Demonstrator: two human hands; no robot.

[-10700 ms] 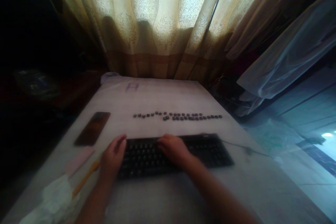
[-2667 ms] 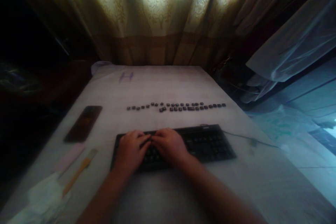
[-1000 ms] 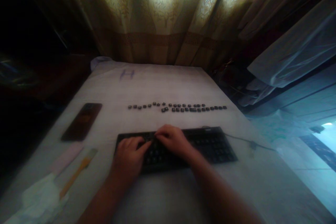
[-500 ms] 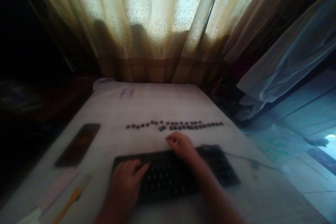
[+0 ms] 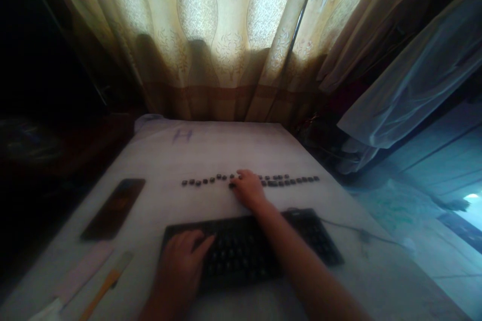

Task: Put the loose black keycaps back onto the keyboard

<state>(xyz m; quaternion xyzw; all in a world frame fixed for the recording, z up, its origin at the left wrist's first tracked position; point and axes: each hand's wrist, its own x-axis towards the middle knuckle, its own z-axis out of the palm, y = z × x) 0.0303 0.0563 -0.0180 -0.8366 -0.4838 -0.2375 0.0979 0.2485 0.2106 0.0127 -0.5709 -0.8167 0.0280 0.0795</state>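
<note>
A black keyboard (image 5: pixel 301 241) lies on the white-covered table (image 5: pixel 211 155) in front of me. Beyond it runs a row of several loose dark keycaps (image 5: pixel 289 179). My right hand (image 5: pixel 246 188) reaches past the keyboard and rests on the middle of that row, fingers curled down onto the keycaps; whatever it pinches is hidden. My left hand (image 5: pixel 181 261) lies on the keyboard's left end, fingers bent and thumb pointing right, holding the keyboard down.
A dark phone (image 5: pixel 113 208) lies at the left. Nearer, a pink strip (image 5: pixel 81 273) and an orange-handled tool (image 5: pixel 103 286) lie at the lower left. The keyboard's cable (image 5: pixel 357 233) trails right. Patterned curtains (image 5: pixel 226 35) hang behind the table.
My right hand left the keyboard and moved forward to the keycap row. The left hand stayed on the keyboard's left end. The camera tilted up a little.
</note>
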